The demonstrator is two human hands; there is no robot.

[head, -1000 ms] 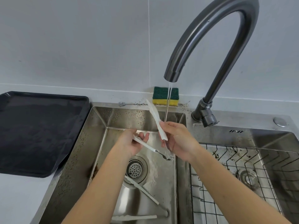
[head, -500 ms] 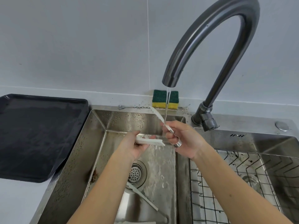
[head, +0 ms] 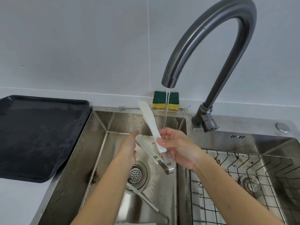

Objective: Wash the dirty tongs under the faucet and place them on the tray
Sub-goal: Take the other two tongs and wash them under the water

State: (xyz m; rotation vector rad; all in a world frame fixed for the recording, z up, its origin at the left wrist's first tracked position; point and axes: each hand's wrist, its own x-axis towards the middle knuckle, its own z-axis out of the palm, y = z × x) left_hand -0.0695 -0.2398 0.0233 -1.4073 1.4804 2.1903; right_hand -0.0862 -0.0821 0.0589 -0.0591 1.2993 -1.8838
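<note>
White tongs (head: 149, 117) with a metal hinge are held over the left basin of the sink (head: 100, 127), just left of the thin water stream from the dark faucet (head: 168, 82). My right hand (head: 178, 146) grips the upper arm near the hinge, and that arm points up and away. The stream lands on this hand's fingers. My left hand (head: 128, 150) holds the far end of the lower arm, with its fingers hidden behind the palm. The black tray (head: 40, 135) lies on the counter to the left.
Another pair of white tongs (head: 142, 198) lies on the basin floor near the drain (head: 136, 174). A green and yellow sponge (head: 165, 99) stands against the wall behind the sink. A wire rack (head: 235, 184) fills the right basin.
The tongs have swung from lying across under the stream to one arm pointing up. My left hand slid lower along the other arm, and the hinge dropped.
</note>
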